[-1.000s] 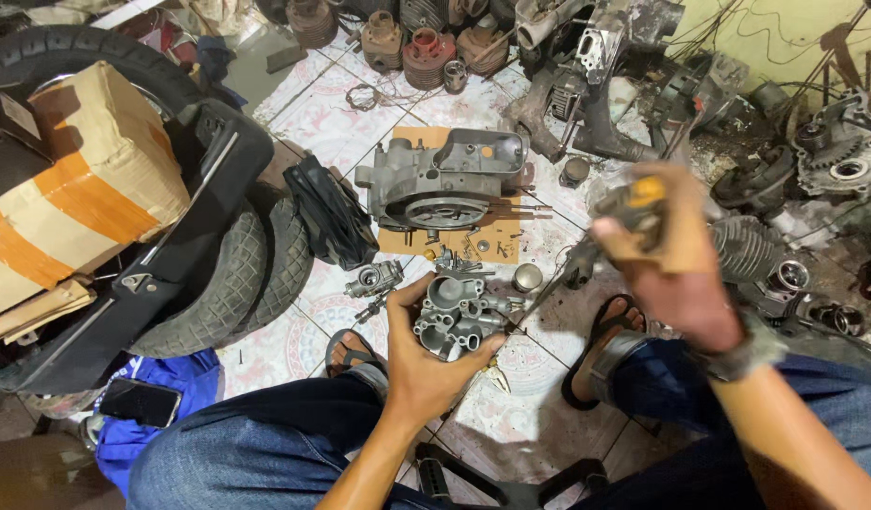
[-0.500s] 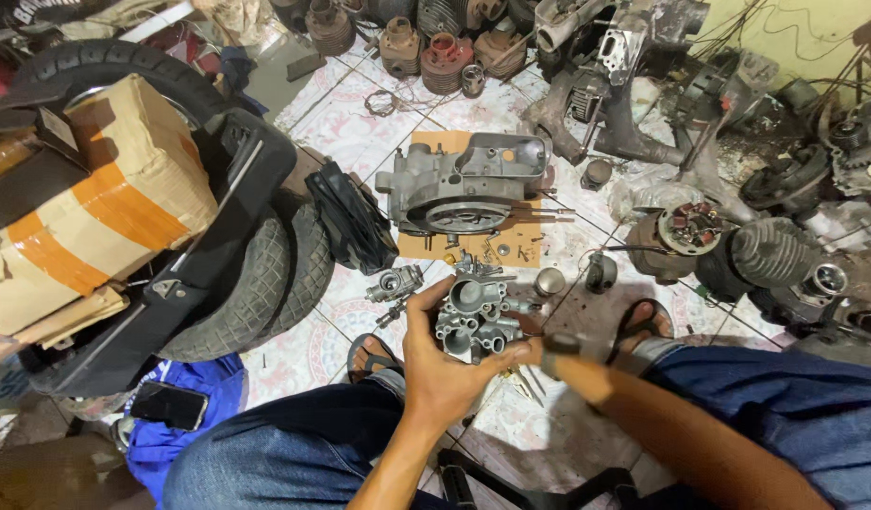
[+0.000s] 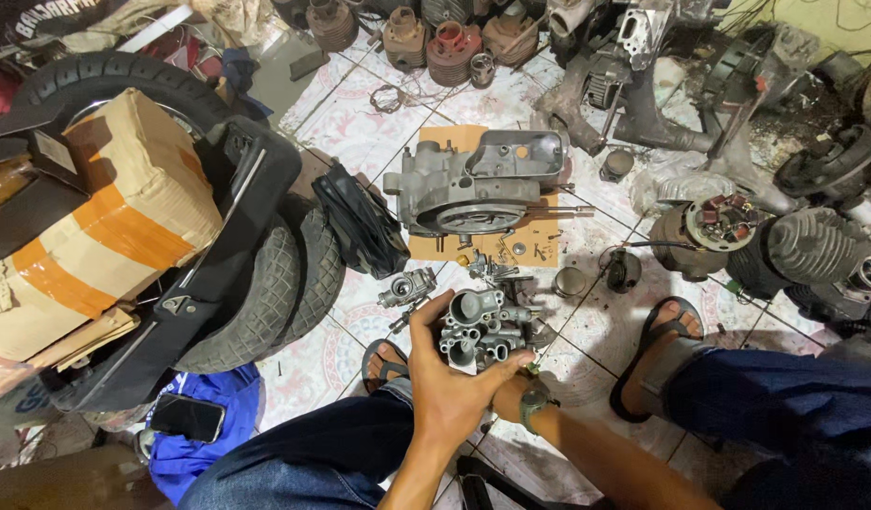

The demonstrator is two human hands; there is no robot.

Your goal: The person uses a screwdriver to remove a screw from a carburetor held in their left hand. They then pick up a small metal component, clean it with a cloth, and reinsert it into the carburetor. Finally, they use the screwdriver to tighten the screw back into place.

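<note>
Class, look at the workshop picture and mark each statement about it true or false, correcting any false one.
1. The left hand holds a grey metal carburettor. True.
2. The engine casing lies on a piece of cardboard. True.
3. The person is barefoot. False: a sandal is on the foot at the right side of the picture.
4. A phone lies on blue cloth. True.
5. The cardboard box is wrapped in green tape. False: its tape is orange.
6. The right hand is raised high above the parts. False: its forearm runs under the left hand, and the hand itself is hidden.
</note>
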